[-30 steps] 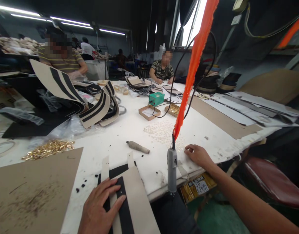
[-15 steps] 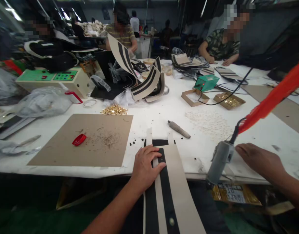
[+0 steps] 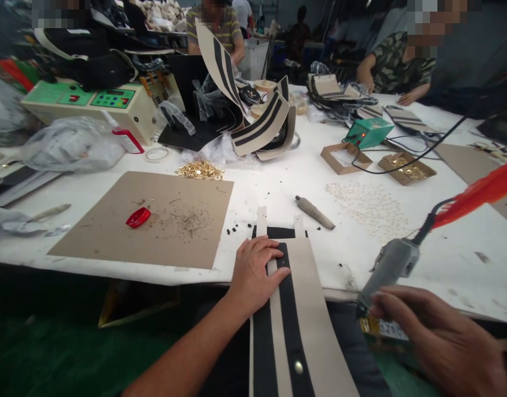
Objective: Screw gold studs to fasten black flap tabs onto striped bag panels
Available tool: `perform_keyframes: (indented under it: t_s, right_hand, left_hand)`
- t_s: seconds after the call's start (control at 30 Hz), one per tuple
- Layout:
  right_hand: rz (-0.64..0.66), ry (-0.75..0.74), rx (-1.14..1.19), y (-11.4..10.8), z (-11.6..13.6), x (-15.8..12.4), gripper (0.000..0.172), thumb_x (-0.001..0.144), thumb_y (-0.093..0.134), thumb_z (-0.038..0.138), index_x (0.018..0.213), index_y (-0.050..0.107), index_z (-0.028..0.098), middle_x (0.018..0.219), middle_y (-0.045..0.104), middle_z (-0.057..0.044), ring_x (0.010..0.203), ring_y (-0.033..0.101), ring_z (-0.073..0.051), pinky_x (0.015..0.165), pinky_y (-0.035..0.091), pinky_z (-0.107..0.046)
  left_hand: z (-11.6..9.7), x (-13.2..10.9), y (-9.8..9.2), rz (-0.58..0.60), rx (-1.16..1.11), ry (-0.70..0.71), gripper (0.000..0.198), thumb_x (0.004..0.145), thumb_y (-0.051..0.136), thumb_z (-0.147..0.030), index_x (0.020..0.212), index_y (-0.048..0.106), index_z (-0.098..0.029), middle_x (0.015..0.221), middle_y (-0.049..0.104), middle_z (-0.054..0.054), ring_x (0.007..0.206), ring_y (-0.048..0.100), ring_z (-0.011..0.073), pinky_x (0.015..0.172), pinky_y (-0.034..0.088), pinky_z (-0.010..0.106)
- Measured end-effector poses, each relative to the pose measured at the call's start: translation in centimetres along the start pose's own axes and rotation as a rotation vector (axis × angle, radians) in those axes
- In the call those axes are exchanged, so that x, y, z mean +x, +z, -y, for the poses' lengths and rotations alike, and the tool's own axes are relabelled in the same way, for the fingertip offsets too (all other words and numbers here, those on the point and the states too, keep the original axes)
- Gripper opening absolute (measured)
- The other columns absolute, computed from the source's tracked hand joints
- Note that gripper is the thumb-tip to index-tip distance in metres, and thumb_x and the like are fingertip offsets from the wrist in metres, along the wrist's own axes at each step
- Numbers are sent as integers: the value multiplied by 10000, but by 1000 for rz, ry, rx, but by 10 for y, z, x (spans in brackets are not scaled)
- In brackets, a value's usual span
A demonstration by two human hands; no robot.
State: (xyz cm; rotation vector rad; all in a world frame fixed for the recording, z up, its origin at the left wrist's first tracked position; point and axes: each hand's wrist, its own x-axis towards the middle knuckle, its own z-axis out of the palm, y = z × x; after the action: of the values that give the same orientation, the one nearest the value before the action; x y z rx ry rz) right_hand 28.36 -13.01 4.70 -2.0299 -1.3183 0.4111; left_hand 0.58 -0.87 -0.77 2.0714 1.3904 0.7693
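A long beige panel with black stripes (image 3: pixel 317 309) runs from the table's front edge toward me. My left hand (image 3: pixel 257 273) lies over its upper end, thumb and fingers holding a black strip. Lower on that strip sits a round gold stud (image 3: pixel 298 366). To the right, a grey handheld power tool (image 3: pixel 392 264) hangs tilted from a cord with an orange wrap (image 3: pixel 480 190). My right hand (image 3: pixel 447 336) is closed, fingertips pinched in front of the tool's lower end. Whether they touch the tool or hold something small cannot be made out.
A brown board (image 3: pixel 174 220) bears a red ring-shaped piece (image 3: pixel 138 218). Gold studs (image 3: pixel 200 170) are heaped behind it. A tape-wrapped tool (image 3: pixel 315 212), small box (image 3: pixel 346 159), green power unit (image 3: pixel 369 132) and striped panels (image 3: pixel 264 127) lie farther back. Other people sit across the table.
My right hand has come from the tabletop right of the tool down and toward me, in front of its lower end. The tool leans more. My left hand stays on the panel; the view has shifted.
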Motion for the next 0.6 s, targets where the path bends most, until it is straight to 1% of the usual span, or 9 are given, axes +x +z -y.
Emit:
perform_keyframes:
  t_s: [0.03,0.1,0.13,0.2,0.27,0.33,0.47,0.6]
  right_hand:
    - [137,-2,78,19,16,4,322,864,697,595,895,747,279,754,758,-27,709,723,-259,669,559,-343]
    - [431,-40,196,55,44,20,306,942,616,541,889,724,260,756,740,-8,737,710,-224,712,534,-325]
    - [536,-78,224,71,55,30,290,969,587,501,878,710,254,745,718,3,725,689,-207,705,514,-317]
    - [640,-190,229,95,69,48,252,990,568,426,866,690,244,795,698,7,773,659,-192,738,483,-315]
    - [669,-294,188,109,75,60,221,994,568,382,865,677,239,858,683,6,830,635,-189,781,458,-320]
    - [683,-348,131,116,75,65,210,1002,562,363,865,663,241,888,665,9,853,617,-186,800,437,-325]
    - [711,-371,57,119,71,65,194,1008,562,348,864,647,250,893,640,19,857,602,-180,807,420,-325]
    - [707,-375,32,121,71,66,197,1001,567,345,847,647,251,880,635,17,852,604,-183,793,417,-325]
  left_hand:
    - [0,0,0,-1,1,5,268,770,876,-277,1003,744,-277,1278,728,-7,1343,553,285,1214,319,559]
    - [1,0,-1,-3,1,17,267,778,871,-292,1012,743,-276,1284,726,-2,1343,551,288,1212,323,557]
    - [1,-1,-1,-4,0,21,263,784,868,-298,1014,743,-278,1287,725,-2,1342,551,288,1212,321,557]
    - [2,-2,0,-7,-6,27,253,794,861,-310,1015,742,-283,1290,723,-3,1343,550,286,1210,318,554]
    - [3,-3,2,-13,-15,31,246,800,857,-320,1014,740,-286,1293,721,-6,1343,549,283,1207,318,547]
    - [6,-4,3,-18,-24,39,247,804,854,-335,1013,733,-288,1298,717,-12,1346,546,278,1210,310,539]
    - [9,-5,3,-26,-35,54,242,830,833,-365,1027,715,-289,1302,714,-16,1357,537,271,1220,281,528]
    - [10,-5,3,-28,-34,54,247,846,818,-382,1037,698,-283,1315,704,-16,1371,525,264,1228,263,517]
